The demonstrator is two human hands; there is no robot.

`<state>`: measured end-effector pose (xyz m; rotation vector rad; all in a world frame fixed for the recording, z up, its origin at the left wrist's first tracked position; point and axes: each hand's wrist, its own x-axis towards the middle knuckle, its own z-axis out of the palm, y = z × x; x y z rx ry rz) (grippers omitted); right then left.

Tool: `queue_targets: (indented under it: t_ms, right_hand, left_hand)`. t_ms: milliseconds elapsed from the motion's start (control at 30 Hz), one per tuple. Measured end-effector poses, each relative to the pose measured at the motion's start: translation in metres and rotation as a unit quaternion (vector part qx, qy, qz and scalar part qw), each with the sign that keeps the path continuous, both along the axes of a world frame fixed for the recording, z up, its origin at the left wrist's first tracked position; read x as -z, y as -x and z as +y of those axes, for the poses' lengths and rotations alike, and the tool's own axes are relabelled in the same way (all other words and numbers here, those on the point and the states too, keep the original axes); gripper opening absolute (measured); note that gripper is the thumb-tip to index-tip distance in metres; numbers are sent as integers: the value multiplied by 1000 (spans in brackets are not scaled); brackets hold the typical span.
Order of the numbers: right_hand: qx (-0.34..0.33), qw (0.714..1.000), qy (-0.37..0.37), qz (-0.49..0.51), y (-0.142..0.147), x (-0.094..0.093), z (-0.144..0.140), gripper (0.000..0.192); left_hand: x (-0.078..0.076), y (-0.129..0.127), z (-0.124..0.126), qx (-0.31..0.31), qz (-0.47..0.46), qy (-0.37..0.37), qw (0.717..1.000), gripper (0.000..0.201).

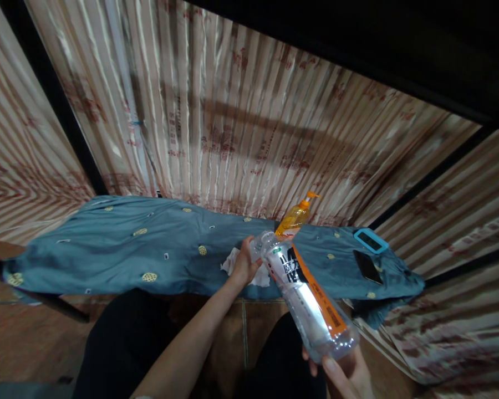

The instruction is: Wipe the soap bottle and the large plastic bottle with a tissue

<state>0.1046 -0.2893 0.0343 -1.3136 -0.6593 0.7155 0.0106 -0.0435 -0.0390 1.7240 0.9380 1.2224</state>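
Note:
A large clear plastic bottle (310,310) with a silver, black and orange label slants across the front, its neck up and to the left. My right hand (345,371) grips it by the base, thumb on the near side. At the neck end, my left hand (246,263) is closed around a clear plastic part (255,249); whether this belongs to the bottle I cannot tell. Crumpled white tissue (229,260) lies on the cloth beneath my left hand. Just behind the bottle's neck stands an orange pump bottle (293,219) with amber liquid.
A blue-green patterned cloth (120,244) covers the long narrow surface. On its right side lie a light-blue-framed device (371,241) and a dark phone (367,266). Pleated curtains (216,122) hang behind, with black frame bars (432,177) at the sides.

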Motion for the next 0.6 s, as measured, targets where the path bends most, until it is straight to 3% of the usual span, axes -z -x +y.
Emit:
queue_targets:
  t_ms: [233, 600]
  right_hand:
    - [12, 1000, 13, 11, 13, -12, 1, 70]
    - [27, 999, -18, 28, 11, -7, 7, 75]
  left_hand:
    - [6, -7, 4, -2, -60, 18, 998, 72]
    - [5, -4, 6, 13, -49, 1, 999, 69]
